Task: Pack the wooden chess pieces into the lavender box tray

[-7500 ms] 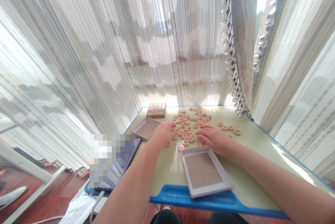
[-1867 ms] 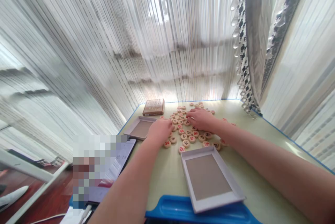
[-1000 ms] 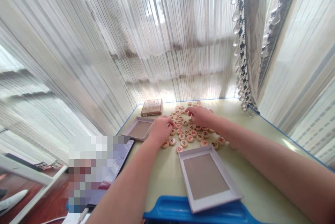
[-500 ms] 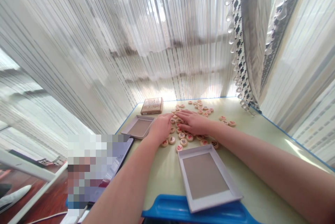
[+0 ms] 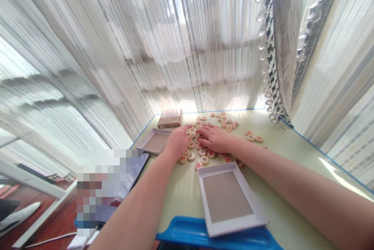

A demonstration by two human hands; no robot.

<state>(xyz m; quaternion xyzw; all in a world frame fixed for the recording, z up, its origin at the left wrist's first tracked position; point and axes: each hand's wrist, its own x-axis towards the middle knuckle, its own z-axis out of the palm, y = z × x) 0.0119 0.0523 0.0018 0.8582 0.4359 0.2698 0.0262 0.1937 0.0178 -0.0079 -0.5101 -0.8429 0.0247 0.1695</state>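
Observation:
Several round wooden chess pieces [image 5: 204, 160] with red and black marks lie scattered over the pale green table [image 5: 280, 144]. My left hand [image 5: 177, 140] rests on the left side of the pile, fingers curled down onto the pieces. My right hand [image 5: 214, 138] lies flat over the pile's middle with fingers stretched out, touching pieces. A shallow white box tray [image 5: 228, 197] sits in front of the pile, near the table's blue front edge. A second shallow tray [image 5: 153, 141] lies left of my left hand.
A small printed brown box [image 5: 170, 118] stands at the table's back left corner. A tablet [image 5: 128, 179] lies at the left front, partly blurred out. Sheer striped curtains [image 5: 175, 47] and a beaded drape [image 5: 273, 66] hang close behind the table.
My right hand has slid back from the far pieces toward the middle of the pile and flattened. My left hand stays on the pile's left side. The view shifted slightly.

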